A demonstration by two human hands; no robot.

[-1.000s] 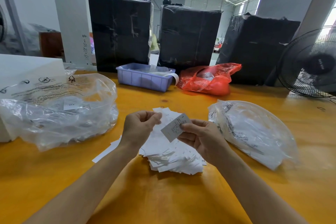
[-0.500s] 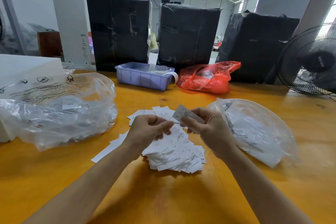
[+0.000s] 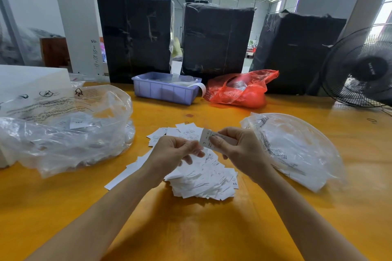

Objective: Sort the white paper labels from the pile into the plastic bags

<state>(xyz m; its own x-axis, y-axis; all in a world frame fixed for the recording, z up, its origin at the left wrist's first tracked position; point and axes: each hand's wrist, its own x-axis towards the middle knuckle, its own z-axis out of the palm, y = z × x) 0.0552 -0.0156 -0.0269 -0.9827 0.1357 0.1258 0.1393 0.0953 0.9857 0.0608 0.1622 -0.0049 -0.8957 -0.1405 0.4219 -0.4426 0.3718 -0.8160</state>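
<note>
A: What's changed in the head view?
B: The right hand [image 3: 244,150] has lifted the label [image 3: 205,141] it pinches, marked L, over the pile [image 3: 203,182] on the counter [image 3: 191,229].
A: The left hand [image 3: 169,154]?
B: Pinching another from the pile; the bags [image 3: 297,148] come next.

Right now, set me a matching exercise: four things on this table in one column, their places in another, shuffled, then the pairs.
Things:
1. pile of labels
2. held label
3. purple bin
4. red bag

Places:
A. far side of the table, right of the bin
B. pinched in the right hand
C. on the table under both hands
D. far side, before the black bales

Pairs: 1-C, 2-B, 3-D, 4-A
</note>
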